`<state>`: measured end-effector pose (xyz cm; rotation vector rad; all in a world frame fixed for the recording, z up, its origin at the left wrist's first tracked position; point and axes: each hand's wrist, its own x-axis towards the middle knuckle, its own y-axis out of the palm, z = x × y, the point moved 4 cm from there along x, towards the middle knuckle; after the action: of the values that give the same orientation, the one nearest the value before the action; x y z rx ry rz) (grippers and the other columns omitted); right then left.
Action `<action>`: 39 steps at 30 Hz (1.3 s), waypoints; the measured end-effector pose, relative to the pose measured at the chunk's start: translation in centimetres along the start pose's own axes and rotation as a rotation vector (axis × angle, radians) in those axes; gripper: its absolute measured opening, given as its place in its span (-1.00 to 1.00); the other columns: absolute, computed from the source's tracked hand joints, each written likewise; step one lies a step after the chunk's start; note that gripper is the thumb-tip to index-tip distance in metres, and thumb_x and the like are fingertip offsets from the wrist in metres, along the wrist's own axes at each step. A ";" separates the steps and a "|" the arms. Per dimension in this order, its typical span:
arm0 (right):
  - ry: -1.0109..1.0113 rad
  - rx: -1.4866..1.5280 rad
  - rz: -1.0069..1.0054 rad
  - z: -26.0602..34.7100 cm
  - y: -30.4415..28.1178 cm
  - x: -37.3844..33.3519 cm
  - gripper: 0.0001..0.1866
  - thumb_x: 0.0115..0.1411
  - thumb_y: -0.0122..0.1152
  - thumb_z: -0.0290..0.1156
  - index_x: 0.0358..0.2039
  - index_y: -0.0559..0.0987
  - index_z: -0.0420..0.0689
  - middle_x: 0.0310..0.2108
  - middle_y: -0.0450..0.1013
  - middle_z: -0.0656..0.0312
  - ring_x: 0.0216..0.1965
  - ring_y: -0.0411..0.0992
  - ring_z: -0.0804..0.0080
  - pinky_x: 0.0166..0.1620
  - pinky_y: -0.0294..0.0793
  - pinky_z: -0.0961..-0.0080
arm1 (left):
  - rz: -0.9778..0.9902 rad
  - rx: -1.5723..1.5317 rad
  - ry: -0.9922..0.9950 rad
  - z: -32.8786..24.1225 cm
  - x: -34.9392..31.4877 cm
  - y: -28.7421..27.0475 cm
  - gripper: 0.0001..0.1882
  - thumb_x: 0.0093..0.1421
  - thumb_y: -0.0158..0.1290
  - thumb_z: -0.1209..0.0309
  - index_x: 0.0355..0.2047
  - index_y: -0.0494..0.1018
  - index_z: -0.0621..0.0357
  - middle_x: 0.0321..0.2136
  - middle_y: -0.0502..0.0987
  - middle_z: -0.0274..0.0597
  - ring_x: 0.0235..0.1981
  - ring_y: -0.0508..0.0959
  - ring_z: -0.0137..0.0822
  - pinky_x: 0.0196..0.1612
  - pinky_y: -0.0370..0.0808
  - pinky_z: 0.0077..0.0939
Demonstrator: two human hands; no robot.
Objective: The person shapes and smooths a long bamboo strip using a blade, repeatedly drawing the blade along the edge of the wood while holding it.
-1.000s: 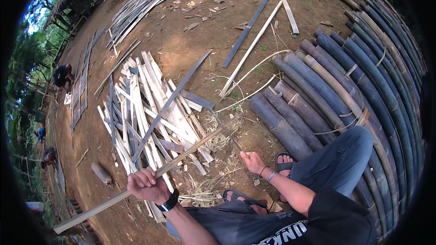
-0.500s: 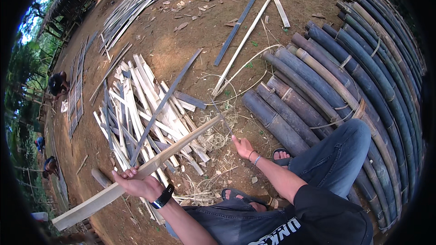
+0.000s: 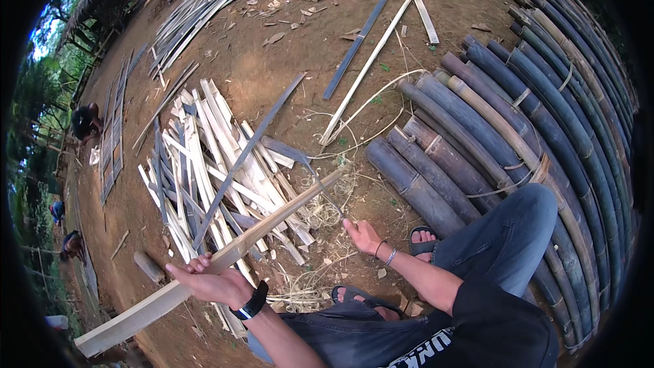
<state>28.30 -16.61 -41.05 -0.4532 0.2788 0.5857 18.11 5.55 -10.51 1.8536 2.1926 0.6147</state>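
Strip (image 3: 276, 227) held slantwise from lower left to frame centre; left hand (image 3: 214, 285) loosely curled about it near mid-length. Knife (image 3: 334, 203) clamped in right hand (image 3: 363, 237), handle hidden, blade crossed with the strip's far end; contact cannot be told. Strip judged light, stiff but springy, edges likely sharp; best gripped across the broad faces, well back from the blade. Pile (image 3: 197, 167) of splits seen left of centre, poles (image 3: 417, 187) stacked at right, a worker (image 3: 83, 123) bent at far left.
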 end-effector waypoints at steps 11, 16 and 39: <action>-0.034 0.025 0.066 4.6 0.2 -0.4 -0.19 0.21 -0.25 0.28 -0.75 0.35 -0.29 -0.80 0.22 0.08 -0.67 0.28 0.30 -0.49 0.29 0.18 | 0.022 -0.006 -0.011 0.1 0.3 0.0 -0.59 0.32 -0.12 0.11 -0.62 0.15 0.01 -0.70 0.14 -0.39 -0.64 0.17 -0.48 -0.38 0.38 -0.46; 0.014 -0.045 -0.012 -0.6 -1.3 2.9 -0.19 0.21 -0.21 0.27 -0.78 0.34 -0.30 -0.82 0.22 0.06 -0.69 0.32 0.27 -0.51 0.30 0.17 | 0.015 -0.013 -0.062 0.7 0.8 -0.6 -0.58 0.32 -0.11 0.11 -0.61 0.15 0.03 -0.70 0.13 -0.39 -0.64 0.18 -0.48 -0.39 0.37 -0.46; 0.426 0.054 -0.134 -5.7 -3.7 5.8 -0.13 0.16 -0.18 0.31 -0.65 0.45 -0.46 -0.61 0.41 -0.25 -0.43 0.48 -0.11 -0.32 0.40 0.11 | 0.043 -0.027 -0.045 1.2 0.2 0.1 -0.58 0.29 -0.05 0.09 -0.60 0.19 0.06 -0.68 0.18 -0.39 -0.62 0.25 -0.48 -0.46 0.33 -0.56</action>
<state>34.35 -19.41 -46.96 -0.5380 0.6637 0.3448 18.68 5.97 -11.50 1.8864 2.1118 0.6017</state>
